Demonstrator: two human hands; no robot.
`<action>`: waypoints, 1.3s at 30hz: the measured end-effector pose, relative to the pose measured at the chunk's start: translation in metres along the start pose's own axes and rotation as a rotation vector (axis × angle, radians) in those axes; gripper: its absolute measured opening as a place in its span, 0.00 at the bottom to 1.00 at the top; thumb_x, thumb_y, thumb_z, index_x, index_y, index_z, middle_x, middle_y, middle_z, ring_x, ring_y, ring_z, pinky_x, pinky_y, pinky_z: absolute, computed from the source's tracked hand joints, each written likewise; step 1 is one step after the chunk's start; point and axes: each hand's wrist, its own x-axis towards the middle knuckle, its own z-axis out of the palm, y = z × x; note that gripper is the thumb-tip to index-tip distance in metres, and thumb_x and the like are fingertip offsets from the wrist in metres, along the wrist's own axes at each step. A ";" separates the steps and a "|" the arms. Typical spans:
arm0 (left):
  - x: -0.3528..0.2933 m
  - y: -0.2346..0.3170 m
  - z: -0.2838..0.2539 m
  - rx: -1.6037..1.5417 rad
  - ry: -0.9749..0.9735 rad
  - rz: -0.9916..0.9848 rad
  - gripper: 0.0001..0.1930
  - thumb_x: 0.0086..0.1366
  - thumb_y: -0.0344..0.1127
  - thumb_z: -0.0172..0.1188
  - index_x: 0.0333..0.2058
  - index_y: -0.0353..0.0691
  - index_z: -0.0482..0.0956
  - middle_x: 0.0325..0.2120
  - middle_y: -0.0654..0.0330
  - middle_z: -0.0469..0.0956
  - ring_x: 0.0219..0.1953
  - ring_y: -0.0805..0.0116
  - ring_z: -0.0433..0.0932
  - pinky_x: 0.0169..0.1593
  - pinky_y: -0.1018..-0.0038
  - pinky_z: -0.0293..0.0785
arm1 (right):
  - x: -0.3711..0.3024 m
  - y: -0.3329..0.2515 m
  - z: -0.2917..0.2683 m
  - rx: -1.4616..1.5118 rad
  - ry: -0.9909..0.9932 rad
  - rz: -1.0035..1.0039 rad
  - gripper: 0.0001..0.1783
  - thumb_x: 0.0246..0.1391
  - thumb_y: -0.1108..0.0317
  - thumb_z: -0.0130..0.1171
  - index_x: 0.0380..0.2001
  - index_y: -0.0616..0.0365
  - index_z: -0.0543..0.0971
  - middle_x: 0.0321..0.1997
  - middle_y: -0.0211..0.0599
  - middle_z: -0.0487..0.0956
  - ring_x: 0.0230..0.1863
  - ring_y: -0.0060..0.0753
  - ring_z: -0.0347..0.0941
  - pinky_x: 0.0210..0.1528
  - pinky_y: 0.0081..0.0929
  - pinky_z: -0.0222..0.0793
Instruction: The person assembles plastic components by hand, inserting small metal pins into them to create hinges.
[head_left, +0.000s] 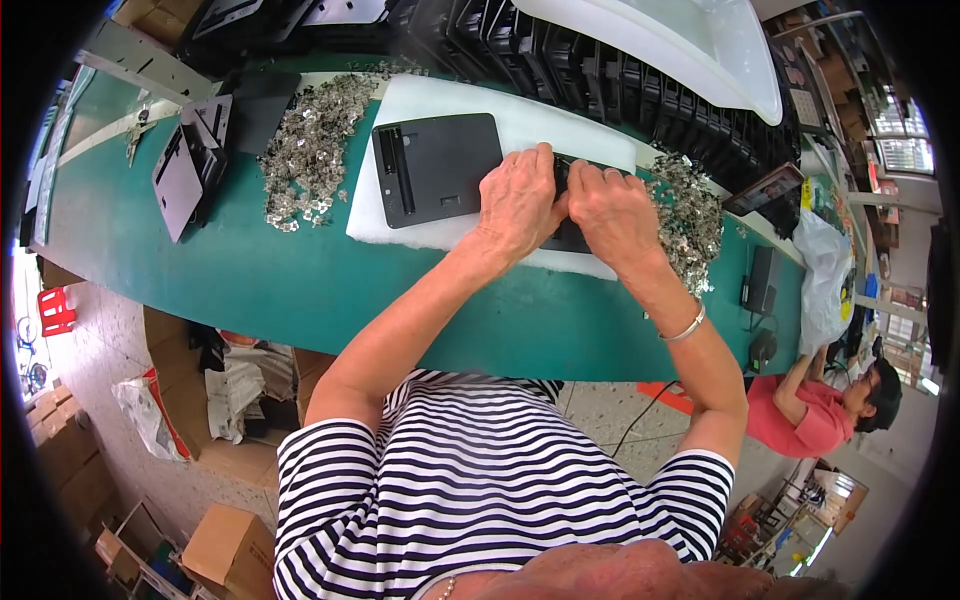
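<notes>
On the foam (pixel 370 215), right of its centre, a dark part (pixel 570 240) is lying beneath both hands, and I am finding most of it covered. The left hand (pixel 515 195) is bending its fingers down at the part's left side. The right hand (pixel 612 212) is curling its fingers inward beside it, the two hands meeting near the thumbs. Viewing remotely, I cannot tell whether either hand is gripping the part or only pressing it, as the fingertips are mostly hidden.

Just left of the left hand, a black panel (pixel 440 170) is lying flat on the foam, showing a long slot along its left side and a small rectangular recess near its lower edge. The foam is resting on the green table (pixel 250 300). Small metal pieces are forming a left pile (pixel 315 150) and a right pile (pixel 692 225) beside it.

Farther left, I am noting a grey plate (pixel 177 188) and keys (pixel 135 135). Black trays (pixel 640 85) are standing beyond the foam, below a white tub (pixel 700 70). Rightward, a person (pixel 800 425) in red is reaching toward a pale bag (pixel 825 270).
</notes>
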 end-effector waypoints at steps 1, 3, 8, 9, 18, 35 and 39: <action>0.000 -0.001 0.001 -0.002 0.000 -0.002 0.19 0.46 0.32 0.69 0.33 0.33 0.70 0.27 0.52 0.75 0.32 0.54 0.76 0.33 0.63 0.74 | 0.002 -0.001 0.000 0.000 -0.002 -0.002 0.04 0.40 0.68 0.60 0.23 0.54 0.78 0.20 0.24 0.69 0.23 0.20 0.72 0.22 0.21 0.64; 0.001 -0.003 0.001 -0.020 -0.005 -0.006 0.17 0.44 0.29 0.67 0.32 0.33 0.69 0.26 0.52 0.75 0.32 0.53 0.76 0.34 0.62 0.74 | 0.005 -0.002 0.000 -0.050 -0.042 -0.073 0.03 0.38 0.69 0.61 0.18 0.53 0.76 0.20 0.25 0.69 0.21 0.21 0.71 0.20 0.21 0.64; 0.004 -0.003 0.002 -0.043 -0.015 -0.014 0.17 0.43 0.27 0.67 0.30 0.34 0.68 0.27 0.51 0.75 0.33 0.51 0.76 0.34 0.60 0.73 | 0.014 0.002 -0.007 -0.063 -0.134 -0.096 0.06 0.38 0.71 0.61 0.18 0.52 0.73 0.20 0.26 0.69 0.22 0.21 0.73 0.22 0.20 0.68; 0.004 -0.002 0.001 -0.051 -0.018 -0.016 0.17 0.42 0.27 0.67 0.30 0.34 0.68 0.27 0.50 0.75 0.33 0.51 0.76 0.34 0.60 0.73 | 0.015 0.003 -0.007 -0.061 -0.155 -0.104 0.05 0.38 0.72 0.61 0.18 0.53 0.73 0.20 0.26 0.69 0.21 0.22 0.74 0.21 0.20 0.69; -0.001 -0.001 -0.001 -0.007 -0.025 -0.015 0.20 0.51 0.39 0.68 0.34 0.34 0.69 0.28 0.50 0.77 0.35 0.49 0.77 0.36 0.59 0.74 | -0.003 0.006 0.005 0.148 -0.055 0.081 0.02 0.44 0.69 0.59 0.23 0.52 0.76 0.22 0.28 0.76 0.25 0.28 0.78 0.24 0.25 0.73; 0.002 -0.003 -0.011 -0.019 -0.101 0.007 0.24 0.50 0.42 0.69 0.37 0.31 0.70 0.33 0.48 0.78 0.38 0.50 0.78 0.38 0.60 0.75 | -0.013 -0.003 0.013 0.292 0.070 0.229 0.13 0.46 0.69 0.58 0.39 0.53 0.77 0.26 0.28 0.77 0.27 0.29 0.77 0.28 0.27 0.72; 0.001 -0.005 -0.009 -0.005 -0.071 0.024 0.24 0.50 0.41 0.69 0.37 0.31 0.70 0.31 0.49 0.78 0.36 0.50 0.78 0.36 0.60 0.74 | -0.011 -0.003 0.012 0.292 0.094 0.215 0.13 0.46 0.69 0.58 0.38 0.53 0.77 0.25 0.26 0.76 0.27 0.28 0.76 0.27 0.26 0.71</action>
